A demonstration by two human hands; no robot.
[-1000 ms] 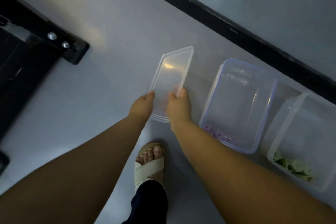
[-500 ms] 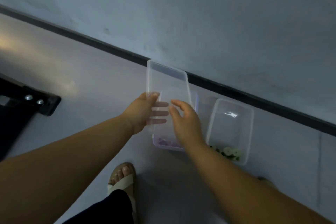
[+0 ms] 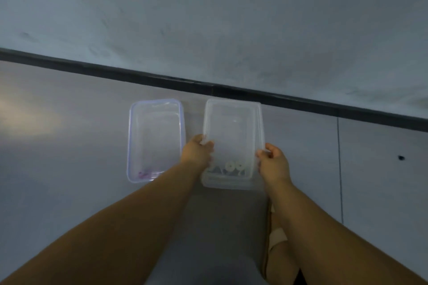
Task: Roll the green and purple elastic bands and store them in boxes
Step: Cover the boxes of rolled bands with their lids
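Observation:
Two clear plastic boxes stand side by side on the grey floor by the wall. The left box [image 3: 155,139] has a bluish rim, no lid, and purple rolled bands [image 3: 144,174] at its near end. The right box [image 3: 228,183] holds pale green rolled bands [image 3: 235,166] at its near end. A clear lid [image 3: 234,132] lies over the right box. My left hand [image 3: 198,151] grips the lid's left edge and my right hand [image 3: 273,162] grips its right edge.
A dark skirting strip [image 3: 208,87] runs along the foot of the grey wall just behind the boxes. My sandalled right foot [image 3: 276,236] is on the floor below my right arm. A small dark speck [image 3: 401,157] lies on the floor to the right.
The lid was held up over the left box with the purple bands. It has moved right and down onto the box with the green bands, with one hand at each long edge.

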